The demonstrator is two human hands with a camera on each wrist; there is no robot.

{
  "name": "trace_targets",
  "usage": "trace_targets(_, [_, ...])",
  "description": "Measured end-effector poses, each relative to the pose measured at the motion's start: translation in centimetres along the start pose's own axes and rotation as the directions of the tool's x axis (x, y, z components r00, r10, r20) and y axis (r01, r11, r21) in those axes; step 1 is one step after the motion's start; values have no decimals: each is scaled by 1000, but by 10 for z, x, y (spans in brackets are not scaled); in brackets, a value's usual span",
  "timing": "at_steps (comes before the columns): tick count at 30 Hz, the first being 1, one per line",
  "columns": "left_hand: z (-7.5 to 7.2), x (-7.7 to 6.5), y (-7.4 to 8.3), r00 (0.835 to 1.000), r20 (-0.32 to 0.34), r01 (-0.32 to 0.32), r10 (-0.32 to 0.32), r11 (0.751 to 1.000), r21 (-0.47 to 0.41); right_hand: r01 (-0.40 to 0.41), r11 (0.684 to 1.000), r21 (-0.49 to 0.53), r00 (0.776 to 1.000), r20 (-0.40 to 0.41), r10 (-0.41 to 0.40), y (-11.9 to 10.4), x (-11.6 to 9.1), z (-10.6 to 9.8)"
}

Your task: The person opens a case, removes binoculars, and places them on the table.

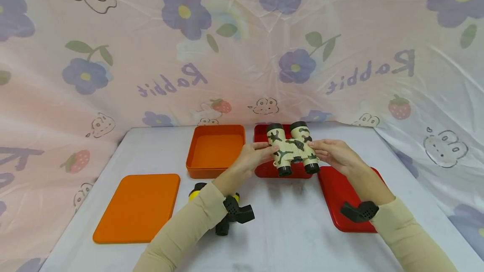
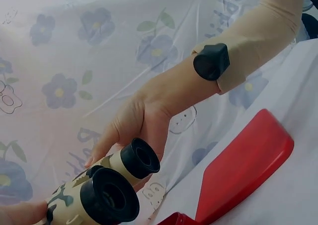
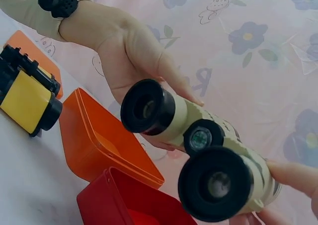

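Note:
Camouflage-patterned binoculars (image 1: 293,149) are held up between both hands over the red box (image 1: 264,172). My left hand (image 1: 250,156) grips their left barrel, and my right hand (image 1: 336,154) pinches the right barrel between thumb and fingers. In the right wrist view, black eyepieces and a small compass (image 3: 200,138) between them face the camera. Left-hand fingers lie along one side of the binoculars (image 3: 198,130). The left wrist view shows the same binoculars (image 2: 99,190) tilted, with the right thumb on top of the barrel.
An orange box (image 1: 215,148) stands left of the red one. Its orange lid (image 1: 138,209) lies at the left, a red lid (image 1: 351,205) at the right under the right forearm. Yellow and black binoculars (image 3: 30,98) lie on the table, partly hidden by the left arm.

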State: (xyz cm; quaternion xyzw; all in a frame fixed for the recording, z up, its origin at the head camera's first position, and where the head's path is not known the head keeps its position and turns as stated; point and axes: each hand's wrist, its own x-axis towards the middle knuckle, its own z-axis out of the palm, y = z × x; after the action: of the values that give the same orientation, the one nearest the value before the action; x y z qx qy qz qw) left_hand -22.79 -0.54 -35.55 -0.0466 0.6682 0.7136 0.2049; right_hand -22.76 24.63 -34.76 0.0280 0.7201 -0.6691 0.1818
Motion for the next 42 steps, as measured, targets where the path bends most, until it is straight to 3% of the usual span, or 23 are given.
trace_targets(16, [-1, -14, -9, 999, 41, 3, -5, 999, 41, -21, 999, -30, 998, 55, 23, 1, -17, -1])
trace_targets(37, [0, -26, -33, 997, 78, -10, 4, 997, 78, -29, 997, -70, 989, 143, 39, 27, -26, -7])
trace_targets(42, [-1, -31, -37, 997, 69, 15, -21, 996, 91, -37, 998, -59, 988, 149, 46, 32, -27, -6])
